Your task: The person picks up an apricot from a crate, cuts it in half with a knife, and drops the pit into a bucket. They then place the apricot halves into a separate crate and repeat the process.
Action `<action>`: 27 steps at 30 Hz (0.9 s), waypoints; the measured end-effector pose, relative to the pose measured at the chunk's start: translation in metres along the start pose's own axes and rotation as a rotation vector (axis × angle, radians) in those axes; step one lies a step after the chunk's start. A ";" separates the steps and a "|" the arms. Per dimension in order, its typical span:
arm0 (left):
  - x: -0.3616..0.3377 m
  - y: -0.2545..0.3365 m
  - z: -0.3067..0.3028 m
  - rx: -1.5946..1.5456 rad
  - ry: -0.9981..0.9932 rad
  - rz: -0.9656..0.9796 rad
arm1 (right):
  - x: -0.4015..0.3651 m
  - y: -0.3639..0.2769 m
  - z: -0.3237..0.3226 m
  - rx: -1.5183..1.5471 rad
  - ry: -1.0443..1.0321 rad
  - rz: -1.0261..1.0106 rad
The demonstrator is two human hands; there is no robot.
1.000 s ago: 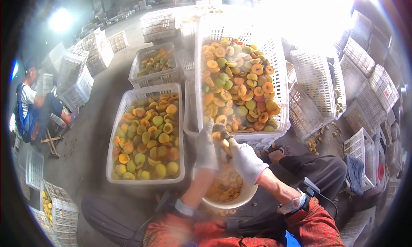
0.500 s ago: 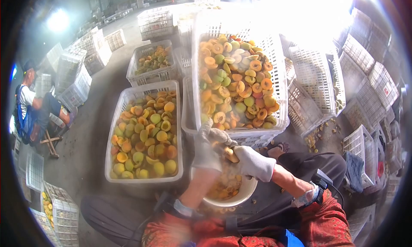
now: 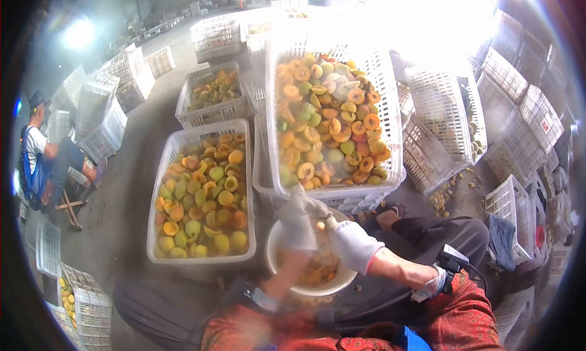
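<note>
My left hand [image 3: 296, 221], in a pale glove, is over the left part of a white bucket [image 3: 349, 279], blurred by motion. My right hand [image 3: 348, 232], gloved too, has its fingers curled in close beside it. A small orange piece [image 3: 320, 226] shows between the two hands; the glove and blur hide most of what the fingers hold. Orange fruit pieces [image 3: 320, 268] lie in the bucket below. Just beyond the hands stands a white crate [image 3: 395, 149] full of halved fruit [image 3: 336, 119].
Left of the bucket is another crate [image 3: 152, 213] of fruit, with a smaller crate [image 3: 183, 104] behind it. A person [image 3: 39, 149] sits at the far left. White crates [image 3: 439, 107] are on the right, near fruit scraps [image 3: 445, 198] on the floor.
Both hands have moved closer together, and my right hand has shifted slightly lower. The brownish-orange piece seen at my right fingertips is no longer clearly visible. The view has shifted slightly.
</note>
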State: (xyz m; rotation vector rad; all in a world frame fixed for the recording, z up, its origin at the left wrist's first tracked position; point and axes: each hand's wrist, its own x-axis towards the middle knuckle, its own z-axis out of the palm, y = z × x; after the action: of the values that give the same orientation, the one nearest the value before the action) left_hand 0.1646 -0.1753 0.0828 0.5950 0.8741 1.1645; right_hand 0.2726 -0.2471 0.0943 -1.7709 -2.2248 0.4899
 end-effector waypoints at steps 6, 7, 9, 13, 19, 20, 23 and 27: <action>-0.012 -0.007 -0.002 0.082 -0.247 0.101 | -0.002 0.046 0.001 0.439 -0.341 -0.068; -0.012 -0.009 -0.003 -0.131 -0.413 -0.011 | -0.005 0.054 0.000 0.432 -0.331 -0.056; -0.002 -0.024 -0.013 -0.344 -0.579 -0.123 | -0.012 0.066 -0.003 0.385 -0.306 -0.010; 0.041 -0.029 -0.037 1.283 -0.755 0.926 | -0.026 0.067 -0.015 0.050 -0.421 0.113; 0.080 0.066 -0.078 0.047 -0.495 0.479 | -0.005 0.095 0.000 -0.026 -0.196 -0.172; 0.083 0.076 -0.083 -0.415 -0.374 0.274 | 0.016 0.095 0.001 0.172 0.044 -0.124; 0.085 0.074 -0.075 -0.891 -0.147 -0.025 | 0.082 0.089 -0.002 0.080 0.224 0.101; 0.084 0.043 -0.068 -0.982 -0.076 -0.258 | 0.132 0.055 0.009 -0.088 0.138 0.235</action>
State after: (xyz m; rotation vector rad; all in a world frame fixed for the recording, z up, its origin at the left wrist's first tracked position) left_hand 0.0971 -0.0844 0.0561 -0.2723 0.2227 1.1608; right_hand 0.2880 -0.1081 0.0624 -2.0574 -1.9846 0.3083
